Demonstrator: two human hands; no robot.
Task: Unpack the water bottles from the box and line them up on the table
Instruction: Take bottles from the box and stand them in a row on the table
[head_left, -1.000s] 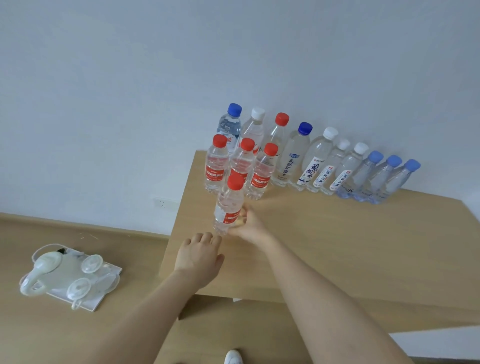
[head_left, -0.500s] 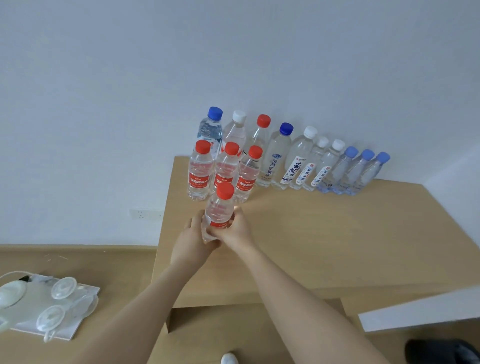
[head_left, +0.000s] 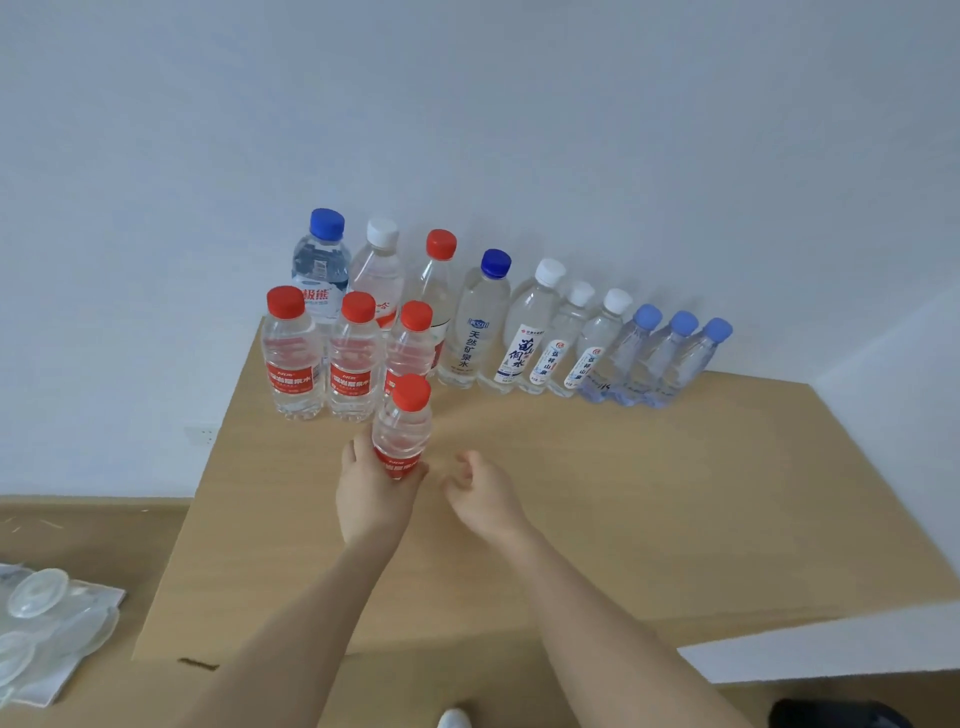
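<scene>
My left hand (head_left: 370, 496) grips the lower body of a red-capped, red-labelled water bottle (head_left: 402, 423), upright over the wooden table (head_left: 623, 493). My right hand (head_left: 480, 493) hovers just right of it, fingers loosely curled, holding nothing. Behind stand three matching red-capped bottles (head_left: 350, 358) in a short front row. Along the white wall runs a back row of several bottles (head_left: 540, 332) with blue, white and red caps. No box is in view.
The table's left edge (head_left: 208, 483) drops to a wood floor. On the floor at lower left lies a clear plastic pack with round discs (head_left: 47, 629). A wall socket (head_left: 200, 434) sits low on the wall. A dark object (head_left: 836, 714) shows at the bottom right.
The bottle passed from my right hand to my left. My right hand let go and drew back to the right. The camera view shifted right and slightly down.
</scene>
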